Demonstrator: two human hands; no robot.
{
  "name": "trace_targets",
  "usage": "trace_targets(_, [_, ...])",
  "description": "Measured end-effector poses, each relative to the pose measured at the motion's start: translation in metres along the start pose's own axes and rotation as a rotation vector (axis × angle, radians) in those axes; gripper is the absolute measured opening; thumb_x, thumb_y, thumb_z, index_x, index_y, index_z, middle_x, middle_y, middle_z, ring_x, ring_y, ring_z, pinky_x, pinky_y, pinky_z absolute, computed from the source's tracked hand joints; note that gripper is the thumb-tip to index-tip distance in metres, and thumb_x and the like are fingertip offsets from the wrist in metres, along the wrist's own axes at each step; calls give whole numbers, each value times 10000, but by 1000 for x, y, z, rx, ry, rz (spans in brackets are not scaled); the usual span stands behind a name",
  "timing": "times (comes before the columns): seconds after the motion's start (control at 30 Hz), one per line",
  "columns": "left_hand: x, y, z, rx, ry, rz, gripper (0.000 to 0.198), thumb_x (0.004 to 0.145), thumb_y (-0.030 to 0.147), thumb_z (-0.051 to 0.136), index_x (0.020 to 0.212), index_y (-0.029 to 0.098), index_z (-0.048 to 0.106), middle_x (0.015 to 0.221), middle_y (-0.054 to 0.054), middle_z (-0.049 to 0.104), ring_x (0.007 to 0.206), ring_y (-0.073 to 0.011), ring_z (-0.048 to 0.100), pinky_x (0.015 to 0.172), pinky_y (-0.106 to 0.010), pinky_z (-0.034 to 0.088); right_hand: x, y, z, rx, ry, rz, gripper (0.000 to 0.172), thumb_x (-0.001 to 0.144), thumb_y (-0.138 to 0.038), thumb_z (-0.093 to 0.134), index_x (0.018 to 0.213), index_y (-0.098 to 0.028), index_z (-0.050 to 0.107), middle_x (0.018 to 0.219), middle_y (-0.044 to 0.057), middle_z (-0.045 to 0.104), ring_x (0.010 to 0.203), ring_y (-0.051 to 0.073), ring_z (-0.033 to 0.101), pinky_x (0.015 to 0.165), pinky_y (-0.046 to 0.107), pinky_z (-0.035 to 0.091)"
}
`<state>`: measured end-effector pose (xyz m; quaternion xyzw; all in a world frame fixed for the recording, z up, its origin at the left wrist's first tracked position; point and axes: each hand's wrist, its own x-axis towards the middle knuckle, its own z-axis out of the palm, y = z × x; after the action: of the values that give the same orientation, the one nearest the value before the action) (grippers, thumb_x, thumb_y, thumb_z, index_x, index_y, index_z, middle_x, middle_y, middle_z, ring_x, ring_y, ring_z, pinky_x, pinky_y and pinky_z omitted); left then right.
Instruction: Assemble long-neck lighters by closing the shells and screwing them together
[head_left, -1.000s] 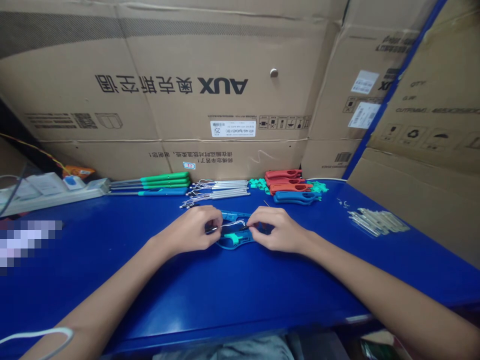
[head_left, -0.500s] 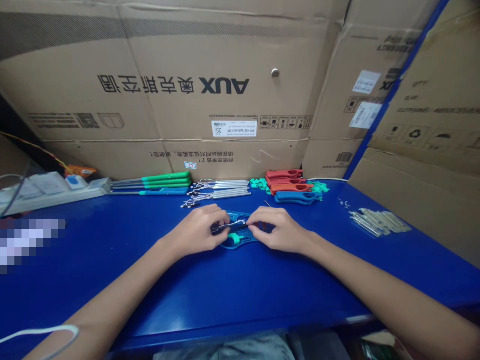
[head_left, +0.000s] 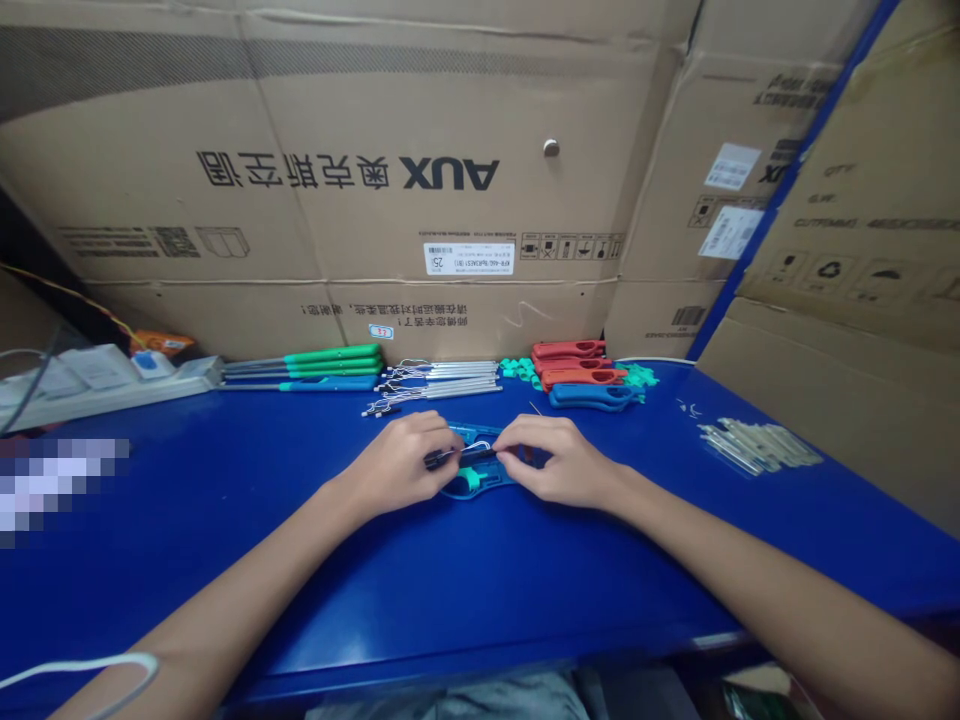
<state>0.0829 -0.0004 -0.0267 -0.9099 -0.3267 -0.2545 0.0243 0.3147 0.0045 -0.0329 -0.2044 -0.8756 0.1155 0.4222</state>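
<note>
Between my hands lies an open blue lighter handle shell [head_left: 491, 481] on the blue table, with a teal trigger [head_left: 471, 480] set in it. Above the shell, my left hand [head_left: 405, 457] pinches a thin black part [head_left: 478, 457] with a looped white wire [head_left: 477, 445]. Opposite, my right hand [head_left: 556, 457] has thumb and forefinger closed at the right end of that wire and black part. Its exact hold is too small to make out. Fingers of both hands cover the shell's two ends.
Behind stand green-handled lighters [head_left: 337, 358], metal tubes with wires [head_left: 450, 377], teal pieces [head_left: 517, 370], and red handle shells [head_left: 574, 365] by a blue one [head_left: 592, 396]. Clear-wrapped thin parts [head_left: 761, 445] lie right. A power strip [head_left: 112, 385] sits left; cardboard [head_left: 360, 100] walls the back.
My left hand has shifted very slightly, and more of the black part shows between the fingertips, under the white wire. My right hand stays in nearly the same place.
</note>
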Motion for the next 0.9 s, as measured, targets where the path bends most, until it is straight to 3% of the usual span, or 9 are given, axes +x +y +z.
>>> trace_targets(0.6, [1,-3,-1,67,33,75,224,859,148,503,721,164,679,626,-11,611,602,-133,531,618,-287,353,-1,1,1,13,-3,-2,132,806,-99,586,861,-164,687,807,59,704,662,134,618,606,248,510])
trace_targets(0.9, [-1,-3,-2,29,-14,14,151,845,167,542,815,183,689,722,-17,657,704,-150,576,683,-281,398,-1,2,0,-5,-1,0,132,799,-94,581,850,-153,688,793,61,698,659,138,614,614,256,512])
